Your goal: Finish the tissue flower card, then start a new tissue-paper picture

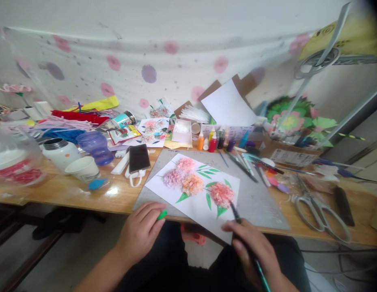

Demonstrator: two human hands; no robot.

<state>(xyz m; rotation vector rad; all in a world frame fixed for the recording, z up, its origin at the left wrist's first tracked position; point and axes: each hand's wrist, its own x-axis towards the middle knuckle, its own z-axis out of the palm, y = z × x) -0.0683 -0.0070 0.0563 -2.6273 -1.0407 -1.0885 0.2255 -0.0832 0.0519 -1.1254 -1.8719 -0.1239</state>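
My left hand (142, 231) rests at the front edge of the mat, fingers closed round a small bright-green piece (162, 215) with a rounded end; the rest of it is hidden. A dark paintbrush (261, 275) with a teal handle is gripped in my right hand (252, 247), its tip pointing at the lower right of a red flower (221, 195). I cannot tell whether the tip touches. That flower sits on a white sheet (188, 205) beside pink (186, 164), purple (173, 178) and orange (192, 184) fluffy flowers, with green leaves on the paper. The sheet's near corner overhangs the table.
Under the sheet lies a grey mat (267, 207). Paint bottles (212, 144) stand behind it. Scissors (319, 211) and several tools lie to the right. At left are a phone (139, 158), a paper cup (82, 168) and a purple container (95, 148).
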